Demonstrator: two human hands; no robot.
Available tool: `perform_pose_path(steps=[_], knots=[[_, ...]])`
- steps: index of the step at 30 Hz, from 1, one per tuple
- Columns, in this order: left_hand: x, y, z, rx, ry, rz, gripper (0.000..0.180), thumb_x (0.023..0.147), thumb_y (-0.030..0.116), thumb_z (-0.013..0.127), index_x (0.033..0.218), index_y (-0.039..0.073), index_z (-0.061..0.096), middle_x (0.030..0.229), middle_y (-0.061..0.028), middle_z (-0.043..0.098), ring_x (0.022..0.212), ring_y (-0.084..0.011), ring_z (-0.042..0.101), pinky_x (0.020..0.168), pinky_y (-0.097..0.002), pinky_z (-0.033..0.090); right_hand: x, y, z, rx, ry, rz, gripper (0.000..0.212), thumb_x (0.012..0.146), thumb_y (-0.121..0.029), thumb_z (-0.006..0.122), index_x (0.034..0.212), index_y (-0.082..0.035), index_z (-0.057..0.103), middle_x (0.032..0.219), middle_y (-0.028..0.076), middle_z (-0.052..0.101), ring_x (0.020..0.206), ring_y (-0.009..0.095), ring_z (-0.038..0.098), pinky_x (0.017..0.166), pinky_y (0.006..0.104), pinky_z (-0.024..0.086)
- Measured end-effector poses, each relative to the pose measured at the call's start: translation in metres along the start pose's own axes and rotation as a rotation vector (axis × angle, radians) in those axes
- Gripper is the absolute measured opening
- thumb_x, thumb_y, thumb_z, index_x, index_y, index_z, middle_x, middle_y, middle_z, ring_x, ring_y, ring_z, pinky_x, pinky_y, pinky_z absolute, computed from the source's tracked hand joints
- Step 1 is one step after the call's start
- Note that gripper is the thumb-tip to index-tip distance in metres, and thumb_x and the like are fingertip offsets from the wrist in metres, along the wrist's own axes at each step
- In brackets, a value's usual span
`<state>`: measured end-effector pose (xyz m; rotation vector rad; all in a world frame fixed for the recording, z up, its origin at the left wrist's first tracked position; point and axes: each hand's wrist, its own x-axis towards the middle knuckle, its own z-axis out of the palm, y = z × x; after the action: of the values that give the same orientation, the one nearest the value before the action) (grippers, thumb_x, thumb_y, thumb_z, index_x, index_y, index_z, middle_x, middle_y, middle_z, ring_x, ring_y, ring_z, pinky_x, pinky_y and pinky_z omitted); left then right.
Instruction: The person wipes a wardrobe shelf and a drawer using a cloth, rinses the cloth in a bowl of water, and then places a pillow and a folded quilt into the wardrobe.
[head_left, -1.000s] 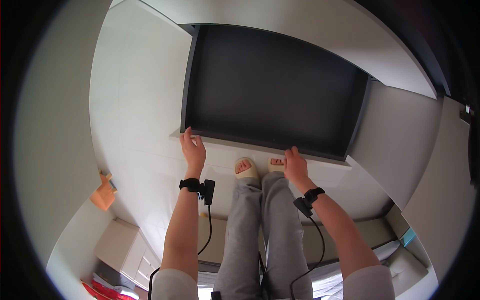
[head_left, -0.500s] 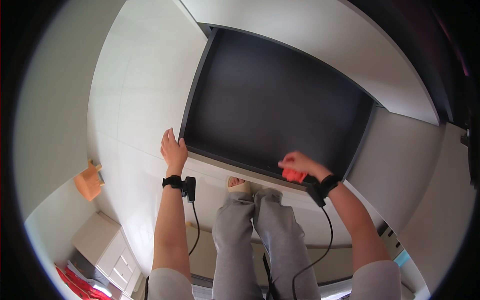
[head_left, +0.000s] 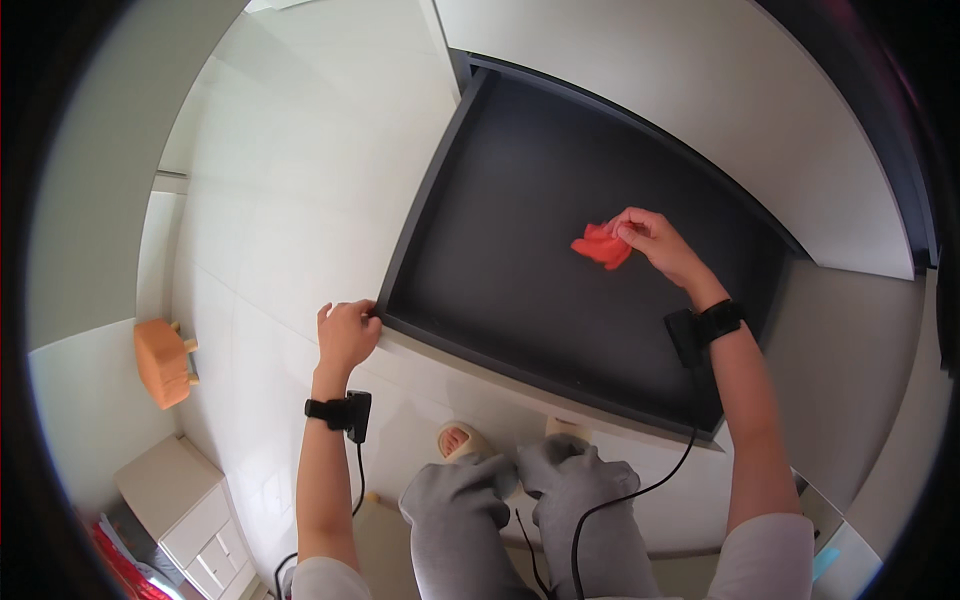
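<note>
A dark grey drawer is pulled out in front of me, with nothing lying on its bottom. At its near left corner, my left hand has its fingers curled against the edge of the drawer front. My right hand is over the inside of the drawer, pinching a crumpled red cloth. The cloth hangs from the fingertips; I cannot tell whether it touches the drawer bottom.
White cabinet panels rise behind the drawer. An orange stool and a small white chest of drawers stand at the left. My legs in grey trousers are close to the drawer front. Black cables trail from both wrist straps.
My right hand has carried the red cloth from the near edge to over the middle of the drawer. My left hand's fingers have curled onto the corner. The view has shifted.
</note>
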<state>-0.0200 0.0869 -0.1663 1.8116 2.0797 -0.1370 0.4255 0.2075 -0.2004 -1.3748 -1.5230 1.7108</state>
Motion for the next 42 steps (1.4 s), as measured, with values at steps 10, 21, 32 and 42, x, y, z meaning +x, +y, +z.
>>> perform_pose_path(steps=[10,21,32,42], knots=[[-0.016,-0.016,0.019,-0.141,0.116,0.054,0.02,0.077,0.011,0.047,0.077,0.001,0.064,0.073,-0.0175,0.06,0.072,-0.0333,0.058,0.065,-0.0418,0.045,0.044,-0.069,0.01,-0.477,0.306,-0.428,0.013,0.092,-0.016,0.052,0.091,-0.003,0.053,0.076,0.007,0.054,0.072,0.017,0.052,0.069,0.0303,0.043],[-0.011,-0.011,0.023,-0.503,0.095,-0.035,0.021,0.073,0.004,0.046,0.084,-0.005,0.061,0.066,-0.0156,0.058,0.056,-0.0199,0.052,0.056,-0.0311,0.044,0.076,0.012,0.0,-0.482,0.353,-0.178,0.02,0.079,-0.014,0.067,0.093,-0.003,0.057,0.079,0.008,0.058,0.077,0.017,0.057,0.076,0.0302,0.046],[-0.009,-0.023,0.027,-0.436,0.065,-0.091,0.024,0.072,0.006,0.044,0.084,-0.005,0.061,0.065,-0.0159,0.057,0.059,-0.021,0.052,0.059,-0.0314,0.044,0.052,0.0,-0.008,-0.315,0.433,-0.343,0.03,0.078,-0.009,0.065,0.106,-0.006,0.056,0.092,0.008,0.061,0.083,0.015,0.06,0.075,0.029,0.049],[-0.012,-0.027,0.03,-0.461,0.143,-0.067,0.025,0.073,0.006,0.043,0.084,-0.006,0.061,0.064,-0.0145,0.056,0.06,-0.02,0.053,0.059,-0.0311,0.043,0.03,-0.028,-0.01,0.094,0.252,-0.465,0.034,0.078,0.005,0.058,0.111,0.002,0.063,0.11,0.007,0.063,0.1,0.02,0.06,0.09,0.0305,0.045]])
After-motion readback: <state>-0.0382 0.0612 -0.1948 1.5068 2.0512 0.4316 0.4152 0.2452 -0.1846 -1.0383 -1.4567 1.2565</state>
